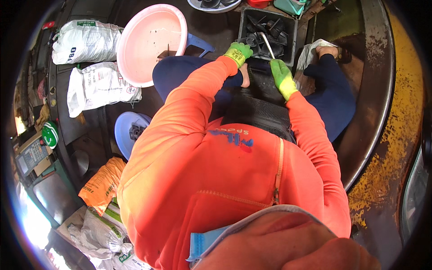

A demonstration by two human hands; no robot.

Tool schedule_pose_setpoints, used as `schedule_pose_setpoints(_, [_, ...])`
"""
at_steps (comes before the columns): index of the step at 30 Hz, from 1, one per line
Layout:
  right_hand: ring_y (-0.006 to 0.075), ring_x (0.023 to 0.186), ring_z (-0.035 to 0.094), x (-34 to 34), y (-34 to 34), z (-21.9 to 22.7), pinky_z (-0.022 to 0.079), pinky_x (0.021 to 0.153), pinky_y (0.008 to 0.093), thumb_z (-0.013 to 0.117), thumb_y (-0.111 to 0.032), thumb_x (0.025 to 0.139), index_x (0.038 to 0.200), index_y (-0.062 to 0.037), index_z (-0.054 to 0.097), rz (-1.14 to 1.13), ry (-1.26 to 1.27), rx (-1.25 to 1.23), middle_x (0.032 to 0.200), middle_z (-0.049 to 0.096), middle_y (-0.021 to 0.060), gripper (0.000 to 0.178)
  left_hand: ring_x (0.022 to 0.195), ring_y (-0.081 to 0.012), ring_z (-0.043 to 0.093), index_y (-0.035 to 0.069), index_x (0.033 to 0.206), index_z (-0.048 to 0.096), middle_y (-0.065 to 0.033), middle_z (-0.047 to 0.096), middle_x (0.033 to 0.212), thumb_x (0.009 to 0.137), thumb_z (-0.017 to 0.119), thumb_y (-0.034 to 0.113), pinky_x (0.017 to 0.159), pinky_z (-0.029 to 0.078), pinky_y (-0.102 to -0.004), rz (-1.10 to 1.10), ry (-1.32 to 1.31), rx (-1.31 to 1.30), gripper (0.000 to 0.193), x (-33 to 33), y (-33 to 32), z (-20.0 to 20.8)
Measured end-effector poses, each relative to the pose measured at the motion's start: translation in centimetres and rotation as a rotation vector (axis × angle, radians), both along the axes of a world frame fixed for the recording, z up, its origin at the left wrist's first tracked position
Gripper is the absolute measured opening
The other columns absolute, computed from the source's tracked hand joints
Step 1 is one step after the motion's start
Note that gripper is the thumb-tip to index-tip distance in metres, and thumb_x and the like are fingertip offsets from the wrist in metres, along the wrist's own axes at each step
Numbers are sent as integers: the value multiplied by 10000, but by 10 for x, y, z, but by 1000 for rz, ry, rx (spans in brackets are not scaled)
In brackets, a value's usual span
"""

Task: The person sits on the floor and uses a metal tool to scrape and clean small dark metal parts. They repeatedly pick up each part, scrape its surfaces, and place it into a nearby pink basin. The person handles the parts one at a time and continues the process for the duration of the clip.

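My right hand (283, 79), in a yellow-green glove, is closed round the lower end of a narrow, pale tool (267, 45) with a bent far tip. The tool reaches over a dark rectangular crate (290, 28) full of black moulded parts (275, 30). My left hand (239, 52), gloved alike, has its fingers curled at the crate's near left corner. A round black part (251, 40) lies right by those fingers; whether they grip it is not plain.
A large pink basin (151, 74) stands tilted at the left, near a blue stool (199, 44). White sacks (101, 85) lie beyond it. A blue basin (122, 131) holds a black part. A rusty yellow edge (390, 135) runs along the right.
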State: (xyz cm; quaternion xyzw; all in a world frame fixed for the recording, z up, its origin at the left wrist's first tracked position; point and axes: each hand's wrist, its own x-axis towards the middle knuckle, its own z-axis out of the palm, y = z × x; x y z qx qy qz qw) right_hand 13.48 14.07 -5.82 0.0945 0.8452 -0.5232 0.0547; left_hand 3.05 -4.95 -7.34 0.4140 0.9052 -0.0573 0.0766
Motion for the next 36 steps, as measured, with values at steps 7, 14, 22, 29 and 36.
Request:
schedule_pose_setpoints(7, [442, 1075, 523, 0, -12, -5, 403, 905, 486, 332, -448, 945, 1086, -26, 569, 155, -296, 326, 1139, 572, 260, 504, 978, -329, 610, 75, 896, 698, -135, 662, 985, 710, 684, 318, 836, 485, -411, 450, -322, 159, 306, 8, -17, -2])
schedule_pose_setpoints(14, [450, 1018, 531, 0, -21, -1, 413, 861, 498, 333, -398, 959, 1058, -24, 557, 215, -259, 340, 1061, 583, 257, 447, 1248, -379, 416, 172, 1284, 500, -157, 526, 1289, 496, 812, 528, 995, 379, -460, 600, -272, 749, 919, -21, -3, -52])
schedule_pose_setpoints(22, [418, 881, 581, 0, -14, 30, 460, 732, 466, 380, -294, 970, 1024, -53, 553, 94, 182, 43, 997, 590, 226, 302, 1270, -351, 402, 167, 1200, 602, -48, 531, 1320, 627, 770, 472, 1106, 284, -406, 567, -120, 733, 671, -18, 6, -103])
schedule_pose_setpoints(29, [424, 904, 580, 0, -18, 17, 462, 681, 459, 463, -216, 939, 971, -37, 538, 332, 334, 261, 1010, 589, 234, 196, 1229, -277, 464, 146, 1139, 624, -44, 535, 1307, 643, 755, 460, 1095, 300, -380, 715, -322, 789, 602, -23, 11, -111])
schedule_pose_setpoints(36, [441, 972, 555, -12, -17, 6, 432, 796, 489, 395, -373, 958, 1035, -23, 557, 224, -38, 165, 987, 594, 268, 394, 1228, -320, 453, 195, 1096, 645, -31, 545, 1299, 598, 766, 476, 1084, 312, -397, 701, -157, 673, 584, -18, 15, -104])
